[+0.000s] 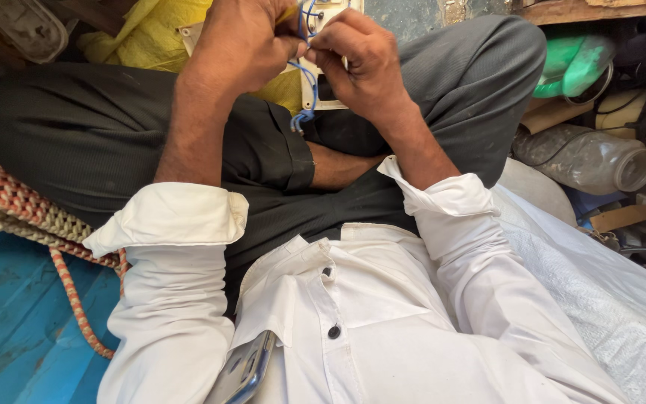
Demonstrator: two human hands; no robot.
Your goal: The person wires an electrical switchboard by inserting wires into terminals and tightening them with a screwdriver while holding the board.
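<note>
Blue wire: a thin blue wire ran between the two hands and hung in a small loop just below them, over the person's lap.
Left hand: the left hand was clenched at the top of the view, its grip closed on the upper stretch of the blue wire.
Right hand: the right hand sat just beside the left one, touching it, its grip pinching the same wire.
White plate: a flat white plate, partly hidden behind the hands, lay on the dark trousers.
Yellow cloth: a yellow cloth lay behind the left hand.
Surroundings: a woven red and cream rope lay at the left over blue boards; a clear plastic jar lay on its side at the right.
Clothing: rolled white cuffs ended both sleeves.
</note>
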